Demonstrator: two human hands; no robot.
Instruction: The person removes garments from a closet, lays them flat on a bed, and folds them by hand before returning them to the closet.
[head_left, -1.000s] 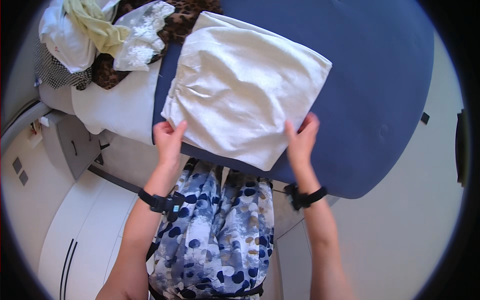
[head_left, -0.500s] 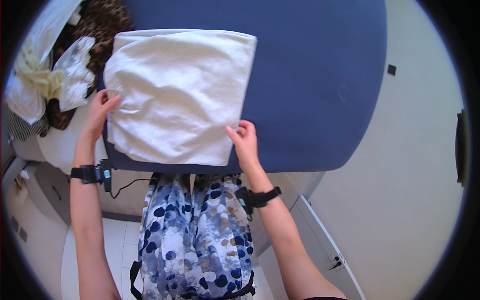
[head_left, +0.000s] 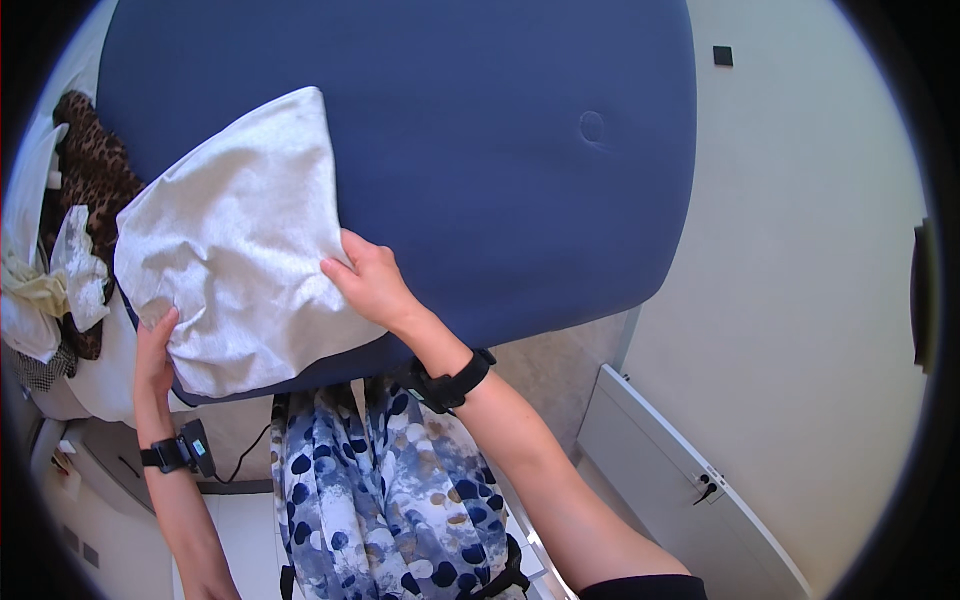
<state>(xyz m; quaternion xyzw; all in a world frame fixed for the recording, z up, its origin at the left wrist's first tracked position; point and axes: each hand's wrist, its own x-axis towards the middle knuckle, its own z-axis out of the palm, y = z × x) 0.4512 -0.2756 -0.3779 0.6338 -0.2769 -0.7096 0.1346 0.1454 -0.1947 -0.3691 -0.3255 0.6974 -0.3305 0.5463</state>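
Observation:
A white, flat folded cloth (head_left: 240,240) lies at the left front of a blue padded surface (head_left: 480,180), its body wrinkled and its far corner pointing away from me. My left hand (head_left: 157,345) pinches its near left edge, thumb on top and fingers underneath. On the opposite edge my right hand (head_left: 375,282) grips the cloth, its thumb over the top and the other fingers partly hidden. Each wrist wears a black strap with a small device.
Left of the cloth lie a leopard-print cloth (head_left: 98,160), a white lace piece (head_left: 80,265) and other pale fabrics. A white wall (head_left: 790,250) stands to the right. Below it is a low grey panel (head_left: 680,470) with a plugged-in black cord.
The cloth has turned and shifted left and nearer in view, with both hands still on its edges. My view has also swung, so the blue surface appears tilted.

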